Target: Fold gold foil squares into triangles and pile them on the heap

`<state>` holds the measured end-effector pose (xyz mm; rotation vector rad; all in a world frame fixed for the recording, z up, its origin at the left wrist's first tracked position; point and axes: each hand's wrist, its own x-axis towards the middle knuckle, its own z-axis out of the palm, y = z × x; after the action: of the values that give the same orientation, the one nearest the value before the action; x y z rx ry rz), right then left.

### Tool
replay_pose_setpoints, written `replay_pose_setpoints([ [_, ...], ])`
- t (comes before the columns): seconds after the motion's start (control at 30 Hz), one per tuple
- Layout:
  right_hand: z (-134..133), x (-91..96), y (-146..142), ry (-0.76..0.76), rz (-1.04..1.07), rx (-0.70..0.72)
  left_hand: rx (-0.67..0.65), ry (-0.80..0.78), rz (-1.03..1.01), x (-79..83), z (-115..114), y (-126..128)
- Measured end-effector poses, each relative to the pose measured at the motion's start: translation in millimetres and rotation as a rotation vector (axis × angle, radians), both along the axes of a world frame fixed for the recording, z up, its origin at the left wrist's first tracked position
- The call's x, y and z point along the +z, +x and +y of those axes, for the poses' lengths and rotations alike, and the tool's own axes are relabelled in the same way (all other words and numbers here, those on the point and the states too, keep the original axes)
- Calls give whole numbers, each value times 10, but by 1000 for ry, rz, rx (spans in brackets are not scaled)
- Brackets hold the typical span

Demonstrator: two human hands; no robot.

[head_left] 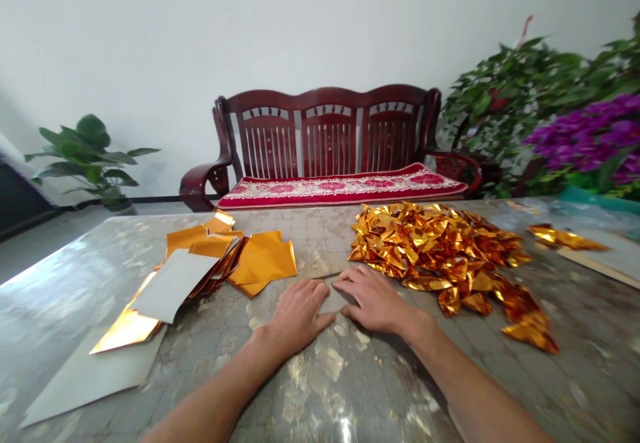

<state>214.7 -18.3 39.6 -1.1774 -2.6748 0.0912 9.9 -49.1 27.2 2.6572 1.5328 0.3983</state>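
Observation:
A sheet of foil paper (332, 298), pale side up, lies on the table in front of me, mostly covered by my fingers. My left hand (301, 314) grips its left side, fingers curled over it and thumb at the near edge. Opposite, my right hand (371, 298) holds its right side with thumb and fingers bent around it. Left of my hands lies a loose stack of gold foil sheets (265, 260), one turned with its pale back (176, 284) showing. A heap of folded gold foil pieces (430, 243) spreads just beyond my right hand.
The patterned table (320, 390) carries a flat grey board (95, 373) at left and a pale board (607, 256) at right, near clear plastic. Behind stand a dark wooden bench (327, 136) with a red cushion, a potted plant (93, 156) and purple flowers (593, 136).

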Motion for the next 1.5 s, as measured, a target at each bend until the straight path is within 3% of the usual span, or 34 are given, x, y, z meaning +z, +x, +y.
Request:
replay_pose_setpoints([
  [0.2, 60, -108, -20, 69, 22, -8, -58, -91, -10, 80, 61, -130],
  [0.37, 56, -51, 21, 50, 31, 51, -83, -138, -1, 85, 93, -185],
  [0.67, 60, -129, -63, 96, 34, -22, 0, -72, 5, 40, 84, -119],
  [0.9, 107, -85, 87, -24, 153, -40, 42, -21, -73, -32, 109, -88],
  [1.27, 188, -216, -143, 48, 166, -358, 328, 1, -163, -97, 164, -66],
  [1.5, 153, -209, -194, 136, 156, -329, 403, 34, -95, -76, 167, -31],
])
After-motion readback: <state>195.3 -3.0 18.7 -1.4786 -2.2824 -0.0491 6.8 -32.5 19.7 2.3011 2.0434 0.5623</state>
